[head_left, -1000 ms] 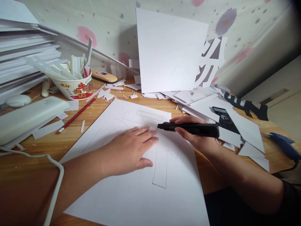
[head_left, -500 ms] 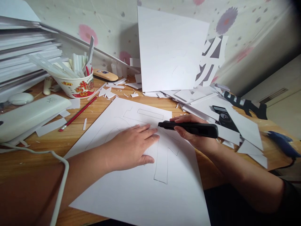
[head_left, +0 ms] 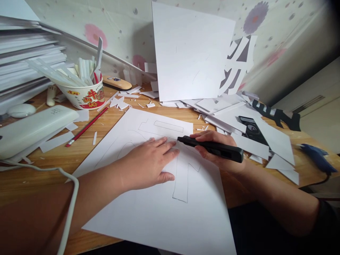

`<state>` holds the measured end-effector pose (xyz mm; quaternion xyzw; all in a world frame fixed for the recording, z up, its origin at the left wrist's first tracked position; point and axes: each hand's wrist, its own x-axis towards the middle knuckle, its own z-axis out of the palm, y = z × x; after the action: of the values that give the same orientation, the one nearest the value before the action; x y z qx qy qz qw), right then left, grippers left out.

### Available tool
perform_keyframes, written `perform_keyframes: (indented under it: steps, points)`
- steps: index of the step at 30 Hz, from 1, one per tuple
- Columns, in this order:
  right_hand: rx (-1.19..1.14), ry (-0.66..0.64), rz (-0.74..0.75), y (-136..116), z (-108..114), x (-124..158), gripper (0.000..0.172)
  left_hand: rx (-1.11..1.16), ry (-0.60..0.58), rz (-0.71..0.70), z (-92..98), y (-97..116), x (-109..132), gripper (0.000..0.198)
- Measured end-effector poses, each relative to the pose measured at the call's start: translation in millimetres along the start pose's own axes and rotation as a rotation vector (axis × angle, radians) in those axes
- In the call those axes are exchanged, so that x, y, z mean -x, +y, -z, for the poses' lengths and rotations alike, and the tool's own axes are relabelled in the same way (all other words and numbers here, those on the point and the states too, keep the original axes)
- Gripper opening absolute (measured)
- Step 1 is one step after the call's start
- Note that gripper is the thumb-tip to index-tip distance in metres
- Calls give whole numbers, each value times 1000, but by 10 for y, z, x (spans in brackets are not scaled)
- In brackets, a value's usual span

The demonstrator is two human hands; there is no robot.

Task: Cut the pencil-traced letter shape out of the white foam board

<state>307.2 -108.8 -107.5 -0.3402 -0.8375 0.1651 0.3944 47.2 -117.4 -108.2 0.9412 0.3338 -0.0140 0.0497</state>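
Observation:
A large white board [head_left: 148, 216] with pencilled outlines lies on the wooden table in front of me. My left hand [head_left: 152, 161] rests flat on it with its fingers spread, covering part of the drawing. From the right, my right hand [head_left: 219, 150] grips a black utility knife [head_left: 212, 147]. The knife slants down to the left, its tip at a pencil line just beyond my left fingertips. Whether the blade cuts into the board is too small to tell. Long narrow outlines show below the tip and near the board's far edge.
A paper noodle tub [head_left: 82, 94] holds translucent sticks and tools. Beside it lie a red pencil [head_left: 87, 126], a pale green case [head_left: 37, 131] and scraps. A white panel [head_left: 193, 53] stands at the back. White offcuts [head_left: 278, 141] and a blue glue gun [head_left: 317, 157] lie right; a cable [head_left: 71, 202] crosses my left forearm.
The view has shifted slightly. The knife's tip has moved a little to the left and its handle sits slightly lower. My left hand stays flat on the board.

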Motion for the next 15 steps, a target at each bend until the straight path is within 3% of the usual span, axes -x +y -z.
perform_keyframes:
  steps: [15]
  points:
    - [-36,56,-47,-26,-16,55,21,-65,-5,2,-14,24,-6,67]
